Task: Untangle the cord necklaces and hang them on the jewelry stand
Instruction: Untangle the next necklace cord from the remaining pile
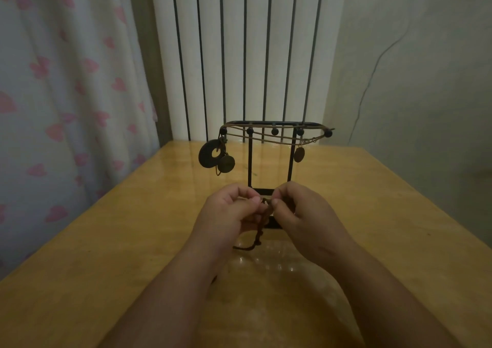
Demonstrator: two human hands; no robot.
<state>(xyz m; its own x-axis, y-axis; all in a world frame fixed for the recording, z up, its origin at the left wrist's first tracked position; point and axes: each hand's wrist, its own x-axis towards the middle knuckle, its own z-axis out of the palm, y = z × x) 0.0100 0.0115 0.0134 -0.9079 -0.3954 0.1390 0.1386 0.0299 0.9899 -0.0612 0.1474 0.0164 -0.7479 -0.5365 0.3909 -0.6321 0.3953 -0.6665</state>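
Observation:
A black metal jewelry stand point(250, 161) stands upright mid-table. Thin brown cords drape across its top bar. A dark ring pendant point(209, 153) and a round disc pendant point(226, 164) hang at its left end, and a small oval pendant point(299, 154) hangs at the right. In front of the stand's base, my left hand point(229, 211) and my right hand point(300, 214) pinch a dark knotted cord point(259, 237) between their fingertips. The cord's tail hangs down and curls onto the table. The part inside my fingers is hidden.
The glossy yellow wooden table point(119, 241) runs up to a white radiator point(239, 54) at the back. A heart-print curtain point(66, 94) hangs on the left and a pale wall point(412, 81) stands on the right. Both forearms cross the table's near half.

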